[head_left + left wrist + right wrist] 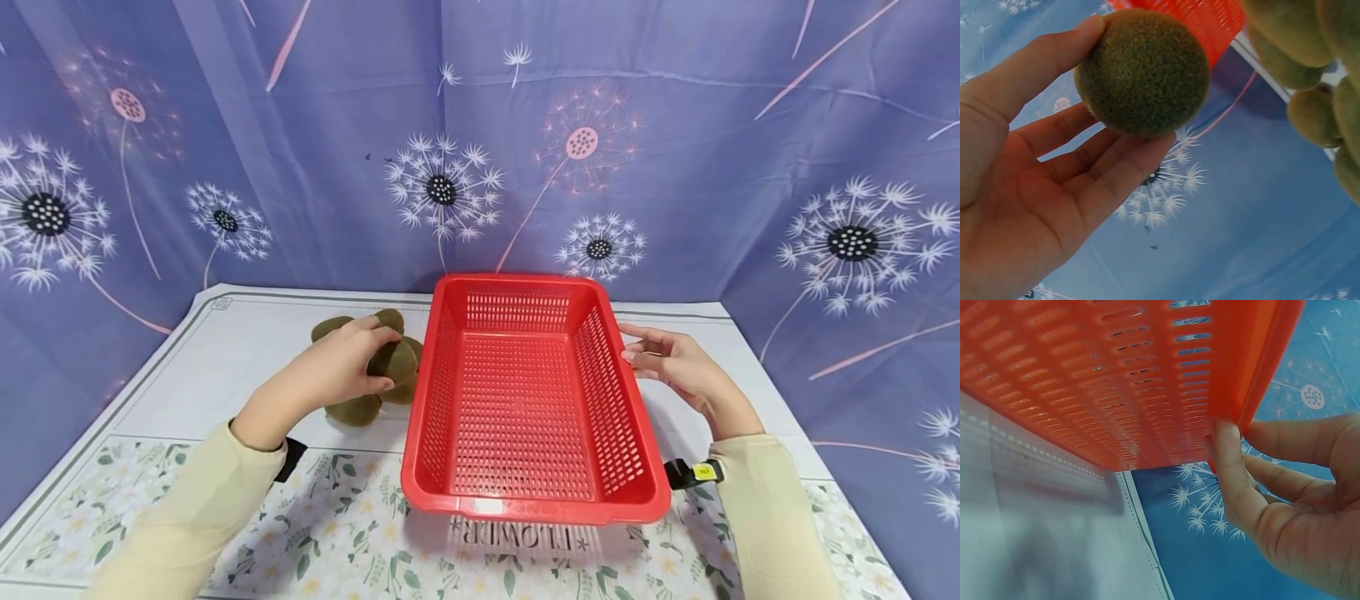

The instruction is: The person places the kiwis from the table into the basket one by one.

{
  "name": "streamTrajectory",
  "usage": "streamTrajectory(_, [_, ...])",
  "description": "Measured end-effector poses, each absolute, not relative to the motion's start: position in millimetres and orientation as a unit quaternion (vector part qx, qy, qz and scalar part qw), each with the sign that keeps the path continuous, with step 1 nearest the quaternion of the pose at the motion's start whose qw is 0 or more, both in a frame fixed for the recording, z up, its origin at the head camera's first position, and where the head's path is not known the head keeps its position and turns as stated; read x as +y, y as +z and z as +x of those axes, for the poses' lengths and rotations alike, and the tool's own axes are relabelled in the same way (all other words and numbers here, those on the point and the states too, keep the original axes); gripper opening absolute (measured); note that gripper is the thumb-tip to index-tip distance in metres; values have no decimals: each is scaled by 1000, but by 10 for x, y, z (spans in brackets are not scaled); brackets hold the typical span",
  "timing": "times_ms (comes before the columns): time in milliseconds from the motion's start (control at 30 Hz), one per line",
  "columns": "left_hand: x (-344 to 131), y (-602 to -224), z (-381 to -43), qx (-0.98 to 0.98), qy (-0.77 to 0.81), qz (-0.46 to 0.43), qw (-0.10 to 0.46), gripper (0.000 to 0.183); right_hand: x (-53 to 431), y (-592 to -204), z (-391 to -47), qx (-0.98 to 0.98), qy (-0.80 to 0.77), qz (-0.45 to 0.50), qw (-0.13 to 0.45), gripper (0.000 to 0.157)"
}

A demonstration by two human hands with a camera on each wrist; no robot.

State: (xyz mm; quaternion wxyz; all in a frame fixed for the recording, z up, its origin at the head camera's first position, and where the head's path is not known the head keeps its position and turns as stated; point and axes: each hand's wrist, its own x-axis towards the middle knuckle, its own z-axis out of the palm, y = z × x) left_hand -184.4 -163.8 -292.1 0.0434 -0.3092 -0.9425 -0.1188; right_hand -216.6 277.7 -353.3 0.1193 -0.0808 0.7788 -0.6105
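On the left side of the table, my left hand (347, 358) pinches a round, fuzzy brown-green kiwi (1142, 72) between thumb and fingertips. Several more kiwis (354, 410) lie around and under that hand, partly hidden by it; the left wrist view catches some of these other kiwis (1313, 115) at its upper right. A red plastic basket (521, 508) with slotted walls stands just right of the kiwis, with nothing inside. At its right side, my right hand (678, 367) holds the outer rim, thumb (1227, 440) and fingers touching the edge.
A white tablecloth (247, 358) with a floral front band (337, 533) covers the table. Behind and beside it hangs a blue-purple dandelion-print curtain (337, 167), close to the basket's far end. Dark straps (678, 473) sit at the wrists.
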Motion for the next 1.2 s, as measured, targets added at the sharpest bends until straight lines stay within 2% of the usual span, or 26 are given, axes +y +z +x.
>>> streamTrajectory(300, [-1463, -2678, -2006, -935, -106, -336, 51, 47, 2783, -3544, -2169, 784, -603, -80, 123, 62])
streamTrajectory(567, [-1131, -2464, -2215, -940, -70, -334, 19, 45, 2788, -3539, -2164, 787, -599, -87, 120, 61])
streamTrajectory(967, [-585, -2298, -2565, -928, -37, -370, -1, 44, 2789, -3531, -2166, 786, -601, -81, 121, 61])
streamTrajectory(1200, [-224, -2280, -2764, -927, -34, -374, -6, 36, 2796, -3522, -2161, 789, -597, -81, 122, 61])
